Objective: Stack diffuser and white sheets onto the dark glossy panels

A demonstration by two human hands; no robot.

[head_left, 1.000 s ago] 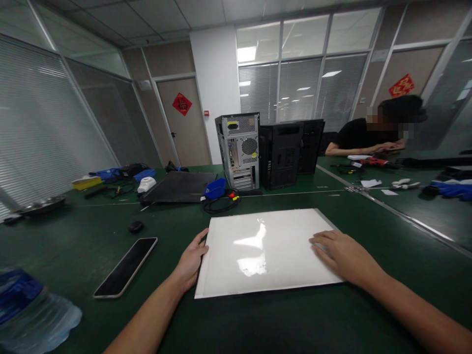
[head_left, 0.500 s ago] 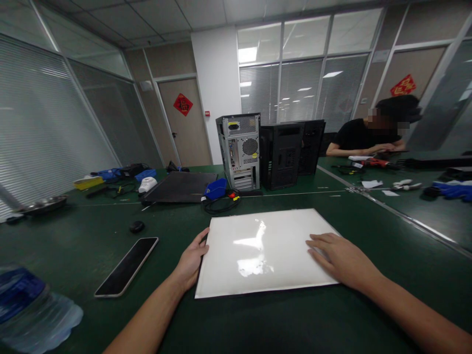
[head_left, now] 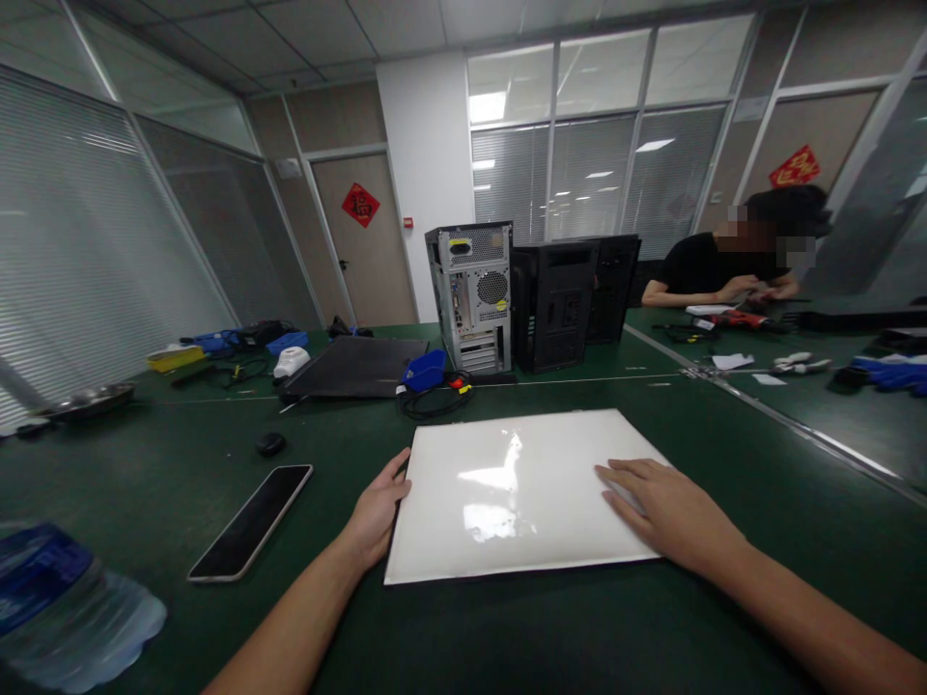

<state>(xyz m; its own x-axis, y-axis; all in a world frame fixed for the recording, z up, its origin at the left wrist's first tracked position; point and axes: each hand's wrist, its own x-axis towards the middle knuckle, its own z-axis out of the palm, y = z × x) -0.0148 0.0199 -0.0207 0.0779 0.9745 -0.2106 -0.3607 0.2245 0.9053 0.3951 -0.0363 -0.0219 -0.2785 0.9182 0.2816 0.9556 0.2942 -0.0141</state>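
Observation:
A glossy white rectangular panel [head_left: 536, 492] lies on the green table in front of me, and bright reflections show on its surface. My left hand [head_left: 377, 512] grips its left edge, thumb along the rim, with the other fingers partly hidden. At the right side, my right hand [head_left: 656, 507] rests on the panel with fingers stretched out flat over the surface. Left of the panel lies a phone [head_left: 253, 526], dark screen up, with a small round black object [head_left: 270, 444] beyond it.
A water bottle [head_left: 72, 608] is at the near left. Behind the panel stand a grey computer case [head_left: 474, 299] and black cases [head_left: 557, 309], with a blue connector and coiled cable [head_left: 435, 396] before them. A co-worker [head_left: 695, 270] sits far right near a red power tool [head_left: 739, 320].
My right hand has slid very slightly left on the panel. My left hand and the panel stay nearly still. The co-worker's hands have shifted.

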